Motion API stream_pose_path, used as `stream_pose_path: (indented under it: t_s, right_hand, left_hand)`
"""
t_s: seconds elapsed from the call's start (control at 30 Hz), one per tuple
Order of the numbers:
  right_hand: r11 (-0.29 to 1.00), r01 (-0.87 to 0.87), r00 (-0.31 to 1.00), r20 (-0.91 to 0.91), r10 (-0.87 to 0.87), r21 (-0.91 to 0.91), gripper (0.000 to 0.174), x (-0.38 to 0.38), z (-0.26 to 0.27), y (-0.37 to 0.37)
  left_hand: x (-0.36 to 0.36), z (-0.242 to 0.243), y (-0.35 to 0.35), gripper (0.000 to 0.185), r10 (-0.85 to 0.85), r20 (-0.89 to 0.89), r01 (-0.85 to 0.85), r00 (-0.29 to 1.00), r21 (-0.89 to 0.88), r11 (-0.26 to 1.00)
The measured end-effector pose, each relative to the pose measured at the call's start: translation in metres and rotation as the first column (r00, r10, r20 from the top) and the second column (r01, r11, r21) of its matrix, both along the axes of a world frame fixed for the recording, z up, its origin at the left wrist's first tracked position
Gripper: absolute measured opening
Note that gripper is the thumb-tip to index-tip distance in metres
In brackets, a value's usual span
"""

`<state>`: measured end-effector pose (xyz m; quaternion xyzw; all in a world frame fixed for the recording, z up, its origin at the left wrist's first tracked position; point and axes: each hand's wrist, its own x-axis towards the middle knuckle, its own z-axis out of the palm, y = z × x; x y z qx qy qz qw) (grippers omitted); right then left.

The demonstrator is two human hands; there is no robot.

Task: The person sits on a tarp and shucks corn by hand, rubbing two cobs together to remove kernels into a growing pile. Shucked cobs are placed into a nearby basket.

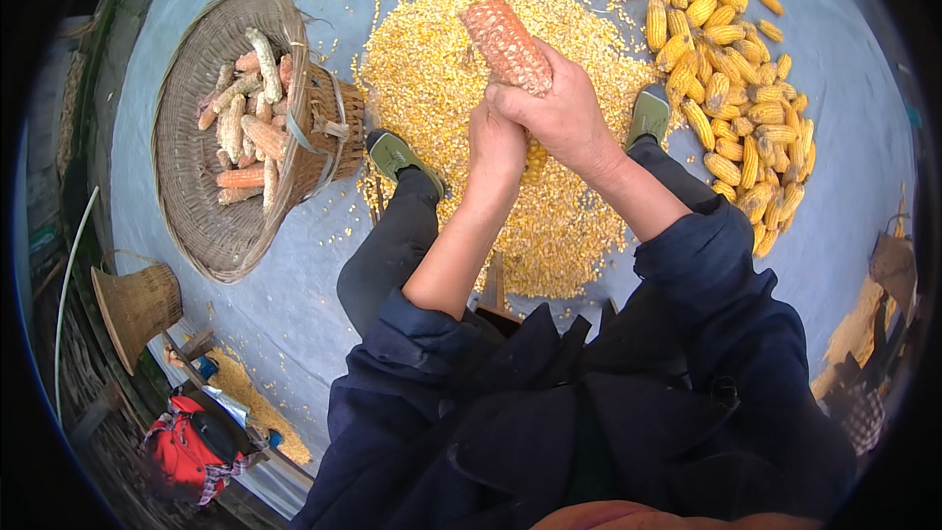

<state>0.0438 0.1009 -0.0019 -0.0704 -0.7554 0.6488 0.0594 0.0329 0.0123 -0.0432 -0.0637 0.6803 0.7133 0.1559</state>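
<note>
My right hand is closed around a bare reddish corn cob, whose upper part sticks out beyond the fingers. Pressed against it, my left hand grips a yellow ear of corn; only a little of that ear shows below the hands. Both hands are above a broad heap of loose corn kernels, which lies between and around my feet. Left of the heap, a wide-rimmed woven basket leans on its side with several stripped cobs inside. The contact between the cob and the ear is hidden by the fingers.
A pile of unshelled corn ears lies to the right on a blue-gray sheet. A smaller woven basket stands at the lower left. Nearby are more kernels and a person in red. At the far right is another person's checked clothing.
</note>
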Motion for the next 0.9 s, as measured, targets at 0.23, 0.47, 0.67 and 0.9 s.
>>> stream_pose_path:
  t_s: [0.23,0.47,0.67,0.9]
  right_hand:
    - [0.973,0.183,0.983,0.054,-0.177,-0.143,0.033,-0.007,-0.01,0.008]
    - [0.945,-0.083,0.992,0.063,0.108,-0.315,0.036,0.002,-0.006,0.006]
    - [0.98,0.199,0.979,-0.042,-0.199,0.007,0.031,-0.005,-0.008,0.005]
    - [0.785,0.024,0.982,0.162,0.097,-0.619,0.034,-0.012,-0.011,0.021]
  left_hand:
    - [0.004,0.029,0.001,0.04,-0.213,0.337,0.104,0.917,0.314,0.944]
    - [0.003,0.018,0.004,0.04,0.021,0.273,-0.098,0.962,0.268,0.958]
    - [0.01,0.027,0.004,0.04,-0.177,0.412,0.046,0.894,0.309,0.95]
    - [-0.003,0.019,-0.01,0.042,-0.256,0.446,0.037,0.858,0.443,0.896]
